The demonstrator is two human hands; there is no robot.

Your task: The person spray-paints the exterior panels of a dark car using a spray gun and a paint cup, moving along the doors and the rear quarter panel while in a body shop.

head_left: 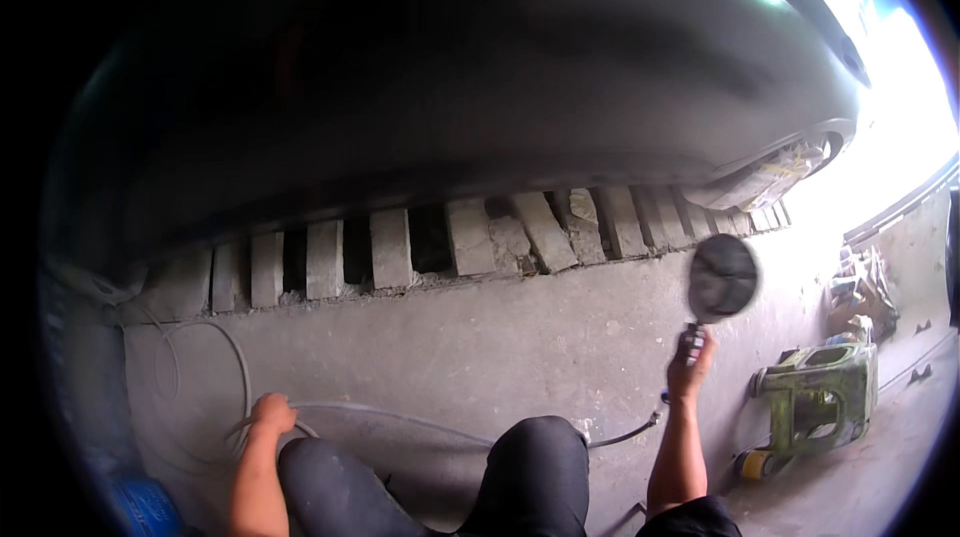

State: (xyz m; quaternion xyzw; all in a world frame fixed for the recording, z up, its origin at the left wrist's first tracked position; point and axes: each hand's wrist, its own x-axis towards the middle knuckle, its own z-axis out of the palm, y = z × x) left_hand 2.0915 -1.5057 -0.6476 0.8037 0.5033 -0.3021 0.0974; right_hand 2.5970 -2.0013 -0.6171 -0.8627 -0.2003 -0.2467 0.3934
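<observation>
My right hand (pixel 688 365) is raised at the right, its fingers wrapped round the dark handle of an air sander (pixel 722 277). The sander's round dark disc points up and away from me, slightly blurred and apart from the car. Just below that hand, by the wrist, a grey air hose (pixel 400 415) ends in a small fitting. My left hand (pixel 272 415) is closed on the same hose at the lower left. From there the hose runs across the floor past my knees, with loose loops lying further left.
A dark car body (pixel 480 87) spans the far side, above a row of concrete slats (pixel 390 247) with gaps between them. At its right end, a wheel (pixel 765 182) looks wrapped in paper. A green stool (pixel 820 402) lies tipped at right, near crumpled paper (pixel 862 287). A blue container (pixel 145 507) is at lower left.
</observation>
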